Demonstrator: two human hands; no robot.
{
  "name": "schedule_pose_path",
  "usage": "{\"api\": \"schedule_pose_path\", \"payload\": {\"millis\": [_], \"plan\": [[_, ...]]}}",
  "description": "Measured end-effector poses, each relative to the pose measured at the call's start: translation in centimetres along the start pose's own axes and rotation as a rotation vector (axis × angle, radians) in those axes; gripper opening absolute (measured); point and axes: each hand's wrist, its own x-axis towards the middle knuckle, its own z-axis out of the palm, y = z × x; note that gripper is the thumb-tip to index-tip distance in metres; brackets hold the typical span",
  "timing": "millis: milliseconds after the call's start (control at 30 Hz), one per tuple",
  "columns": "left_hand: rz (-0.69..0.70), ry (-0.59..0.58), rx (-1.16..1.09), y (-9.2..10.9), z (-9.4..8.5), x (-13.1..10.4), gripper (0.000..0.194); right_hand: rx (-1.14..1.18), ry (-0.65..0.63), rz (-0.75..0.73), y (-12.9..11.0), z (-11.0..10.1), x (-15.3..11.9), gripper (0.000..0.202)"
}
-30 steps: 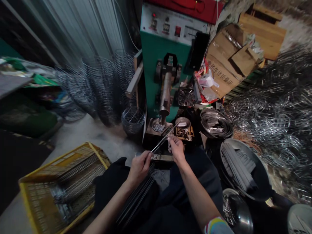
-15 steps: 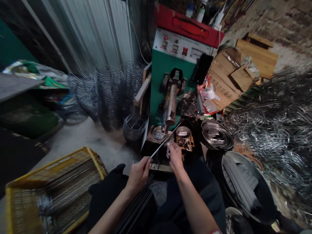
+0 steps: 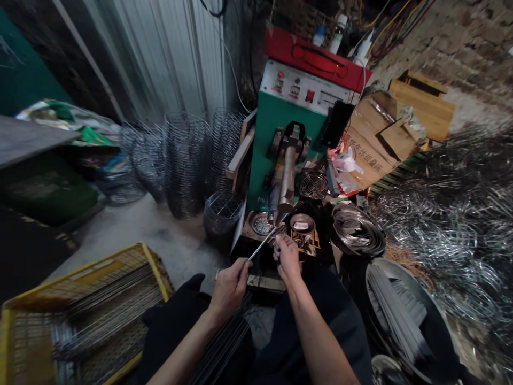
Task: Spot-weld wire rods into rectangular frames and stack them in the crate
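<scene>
You have two hands (image 3: 229, 289) and one rod (image 3: 262, 246) you can tell apart at them; the rods in the single yellow crate (image 3: 80, 280) are too many to count. Before you is one machine (image 3: 276, 115), with two bottles (image 3: 336, 37) and two small bowls (image 3: 308, 220). You also have one cardboard box (image 3: 371, 155), one large pan (image 3: 435, 318), one coil of strips (image 3: 375, 238) and at least four wire stacks (image 3: 186, 166).
</scene>
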Motion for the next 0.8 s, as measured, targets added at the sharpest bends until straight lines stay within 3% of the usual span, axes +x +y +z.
{"api": "schedule_pose_path", "payload": {"millis": [333,800], "plan": [[0.027,0.038,0.067,0.20,-0.21,0.82,0.025,0.010,0.005,0.002,-0.28,0.25,0.69,0.033],[-0.022,-0.016,0.004,0.24,-0.27,1.01,0.026,0.007,0.009,0.037,-0.80,0.32,0.63,0.031]]}}
